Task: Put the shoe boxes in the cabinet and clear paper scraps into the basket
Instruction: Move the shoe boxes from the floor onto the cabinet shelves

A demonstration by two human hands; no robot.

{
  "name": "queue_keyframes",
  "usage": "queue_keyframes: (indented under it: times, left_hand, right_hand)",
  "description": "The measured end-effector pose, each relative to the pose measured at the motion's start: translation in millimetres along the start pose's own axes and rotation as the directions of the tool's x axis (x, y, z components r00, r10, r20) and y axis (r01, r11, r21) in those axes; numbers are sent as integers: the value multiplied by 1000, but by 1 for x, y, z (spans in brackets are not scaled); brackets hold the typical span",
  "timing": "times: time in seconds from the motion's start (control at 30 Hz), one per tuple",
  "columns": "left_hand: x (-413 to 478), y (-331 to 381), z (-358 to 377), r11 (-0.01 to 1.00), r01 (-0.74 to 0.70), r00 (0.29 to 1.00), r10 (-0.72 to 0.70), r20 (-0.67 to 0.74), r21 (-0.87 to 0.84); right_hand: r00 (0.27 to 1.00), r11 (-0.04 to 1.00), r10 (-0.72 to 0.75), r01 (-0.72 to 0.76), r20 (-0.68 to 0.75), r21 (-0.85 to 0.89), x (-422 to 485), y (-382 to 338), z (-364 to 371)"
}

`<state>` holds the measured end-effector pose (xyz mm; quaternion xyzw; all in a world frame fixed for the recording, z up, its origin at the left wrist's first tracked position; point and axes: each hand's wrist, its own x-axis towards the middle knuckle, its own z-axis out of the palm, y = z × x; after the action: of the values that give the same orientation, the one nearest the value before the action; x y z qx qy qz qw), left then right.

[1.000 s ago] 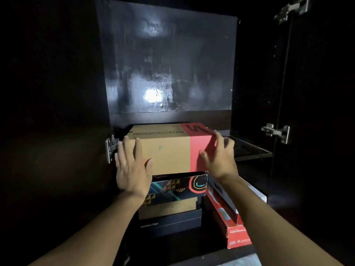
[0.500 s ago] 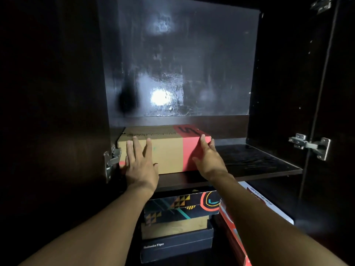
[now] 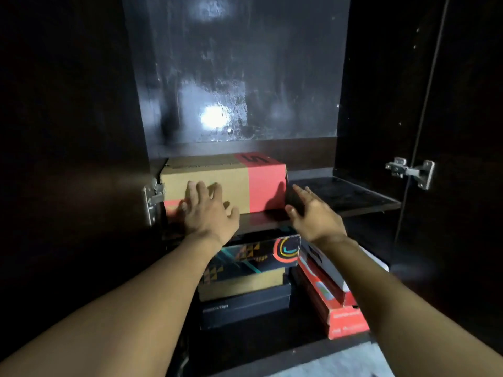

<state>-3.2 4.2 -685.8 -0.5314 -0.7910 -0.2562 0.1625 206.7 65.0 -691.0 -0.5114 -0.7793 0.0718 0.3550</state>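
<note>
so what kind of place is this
Probably a household storage cabinet for shoes: a tan and red shoe box sits on its shelf, more shoe boxes are stacked below, and a metal door hinge shows at the side.

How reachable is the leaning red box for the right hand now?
Probably yes: the right hand is open and holds nothing, and the red box lies below it, front end uncovered.
</note>
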Motion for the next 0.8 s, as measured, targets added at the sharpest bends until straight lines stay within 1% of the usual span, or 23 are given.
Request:
queue_keyframes:
  times: [0.07, 0.13, 0.23, 0.33, 0.43, 0.5, 0.57, 0.63, 0.7, 0.77, 0.8]
  left_hand:
    - [-22, 16, 5, 991, -100, 995, 100, -8, -89]
    - [-52, 35, 15, 959, -179, 981, 190, 32, -218]
    - [-111, 65, 39, 874, -290, 931, 352, 98, -390]
    - [-168, 94, 62, 791, -336, 856, 483, 184, -511]
    - [-221, 127, 85, 713, -300, 773, 571, 277, -634]
    - [-259, 149, 98, 685, -225, 705, 605, 369, -692]
    - [-296, 170, 108, 680, -175, 623, 637, 454, -712]
    - [-334, 193, 115, 690, -128, 510, 662, 549, -712]
    - [-374, 212, 124, 705, -35, 380, 665, 643, -708]
    - [-415, 223, 130, 703, 22, 278, 679, 680, -711]
    - [-433, 226, 130, 691, 30, 248, 694, 675, -722]
  right_hand:
    - [999, 999, 28, -27, -31, 27, -29, 16, -8]
    - [997, 998, 49, -46, -53, 48, -66, 33, -16]
    - [993, 994, 106, -107, -49, -22, -131, 65, -24]
    - [969, 966, 242, -245, -44, -78, -204, 101, -28]
    - [925, 918, 375, -379, -56, -115, -282, 134, -36]
    - [869, 858, 488, -495, -78, -139, -331, 149, -46]
    - [798, 780, 589, -603, -129, -167, -378, 159, -59]
    - [724, 691, 670, -689, -164, -218, -420, 169, -70]
    - [642, 593, 744, -762, -184, -262, -457, 180, -80]
    - [560, 489, 802, -815, -207, -310, -488, 190, -89]
    - [525, 440, 822, -832, -220, -339, -501, 194, -92]
